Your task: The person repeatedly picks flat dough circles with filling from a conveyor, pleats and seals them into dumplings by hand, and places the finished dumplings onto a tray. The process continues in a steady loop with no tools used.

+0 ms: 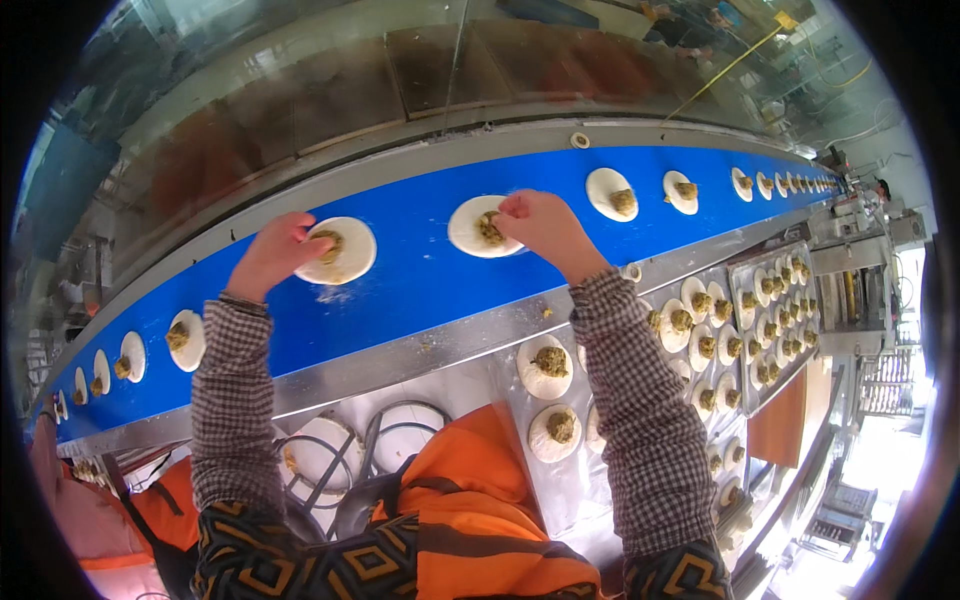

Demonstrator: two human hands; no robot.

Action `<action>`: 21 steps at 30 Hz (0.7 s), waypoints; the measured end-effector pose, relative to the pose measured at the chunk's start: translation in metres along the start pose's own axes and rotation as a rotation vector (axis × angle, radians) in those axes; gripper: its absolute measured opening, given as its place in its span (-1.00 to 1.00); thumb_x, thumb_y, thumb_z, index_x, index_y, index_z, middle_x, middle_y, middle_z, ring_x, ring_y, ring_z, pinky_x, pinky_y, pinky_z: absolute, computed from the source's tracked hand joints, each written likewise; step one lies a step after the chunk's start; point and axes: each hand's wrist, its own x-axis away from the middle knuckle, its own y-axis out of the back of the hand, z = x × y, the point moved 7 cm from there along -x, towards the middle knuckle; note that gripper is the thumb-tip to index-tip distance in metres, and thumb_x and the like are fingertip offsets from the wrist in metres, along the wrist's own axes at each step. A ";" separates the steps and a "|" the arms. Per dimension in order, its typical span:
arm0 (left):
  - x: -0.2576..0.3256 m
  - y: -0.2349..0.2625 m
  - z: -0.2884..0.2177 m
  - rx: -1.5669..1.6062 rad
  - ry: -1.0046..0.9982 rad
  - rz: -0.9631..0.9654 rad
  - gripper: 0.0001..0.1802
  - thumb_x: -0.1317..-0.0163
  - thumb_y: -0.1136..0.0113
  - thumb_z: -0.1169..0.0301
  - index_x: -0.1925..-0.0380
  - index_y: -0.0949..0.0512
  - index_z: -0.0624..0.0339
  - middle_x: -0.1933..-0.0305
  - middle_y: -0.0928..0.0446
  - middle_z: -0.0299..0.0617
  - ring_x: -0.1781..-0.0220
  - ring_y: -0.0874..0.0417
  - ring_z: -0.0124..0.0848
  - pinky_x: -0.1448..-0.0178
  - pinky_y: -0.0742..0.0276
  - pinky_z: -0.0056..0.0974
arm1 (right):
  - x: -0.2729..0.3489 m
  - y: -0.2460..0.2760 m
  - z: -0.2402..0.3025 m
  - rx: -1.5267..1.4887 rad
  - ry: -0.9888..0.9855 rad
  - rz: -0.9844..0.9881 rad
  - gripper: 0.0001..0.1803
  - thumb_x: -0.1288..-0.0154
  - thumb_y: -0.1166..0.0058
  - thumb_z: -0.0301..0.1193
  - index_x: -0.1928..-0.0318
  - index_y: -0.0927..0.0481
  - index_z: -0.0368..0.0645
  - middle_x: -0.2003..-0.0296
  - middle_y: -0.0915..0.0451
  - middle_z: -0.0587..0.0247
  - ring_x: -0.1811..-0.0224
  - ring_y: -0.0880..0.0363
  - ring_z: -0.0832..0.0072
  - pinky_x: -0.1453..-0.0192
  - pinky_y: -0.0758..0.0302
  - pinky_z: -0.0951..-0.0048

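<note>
Left: white round flat dough disc (356, 252) on smooth blue conveyor belt (410, 272), just right of left hand (268, 254); lumpy brown-green filling heap (332, 247) on it, at the fingertips. Left hand loosely curled, fingers half bent, tips at heap's left edge; can't tell if it has hold of any filling.

Right: second white round dough disc (464, 228) on belt, just left of right hand (547, 230), its right edge under the fingers. Fingers bunched nearly closed against second brown-green filling heap (489, 229); any pinch of filling hidden.

Brown-and-white checked right sleeve (645, 400) covers part of silver metal tray (560, 490) and some filled discs. Belt's far-right discs too tiny to make out; the lower frame edge cuts off orange cloth garment (470, 460).
</note>
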 end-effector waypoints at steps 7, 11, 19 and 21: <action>0.009 0.032 0.077 -0.253 0.107 0.228 -0.53 -0.11 -0.37 0.09 0.24 -0.60 0.33 0.24 -0.62 -0.02 0.21 -0.63 -0.28 0.14 -0.52 -0.25 | -0.016 -0.053 0.029 0.003 0.088 0.081 -0.31 0.02 -0.29 0.20 0.24 -0.72 -0.24 0.28 -0.67 0.02 0.21 -0.63 0.14 0.17 -0.54 0.19; 0.031 0.038 0.113 0.095 0.127 0.241 -0.62 -0.19 -0.24 0.21 0.16 -0.60 0.33 0.24 -0.65 -0.10 0.21 -0.65 -0.35 0.12 -0.54 -0.25 | -0.008 -0.114 0.070 0.041 0.148 0.075 -0.47 0.25 -0.38 0.06 0.43 -0.72 -0.16 0.42 -0.66 0.06 0.36 -0.62 0.16 0.33 -0.52 0.19; 0.119 0.076 0.142 0.040 0.030 -0.213 -0.43 -0.41 -0.07 0.21 -0.29 -0.29 0.32 -0.34 -0.34 0.05 -0.30 -0.44 -0.14 -0.36 -0.39 -0.12 | -0.005 -0.213 0.172 -0.144 0.104 0.184 -0.74 0.05 -0.26 -0.37 0.31 -0.69 -0.22 0.32 -0.63 0.04 0.18 -0.64 0.16 0.25 -0.50 0.14; 0.155 0.072 0.135 0.146 0.101 -0.301 -0.46 -0.44 -0.04 0.25 -0.30 -0.28 0.32 -0.38 -0.29 0.07 -0.32 -0.43 -0.12 -0.38 -0.39 -0.10 | 0.007 -0.199 0.172 -0.333 0.113 0.133 -0.69 0.05 -0.29 -0.36 0.27 -0.67 -0.25 0.29 -0.63 0.03 0.18 -0.63 0.18 0.20 -0.53 0.19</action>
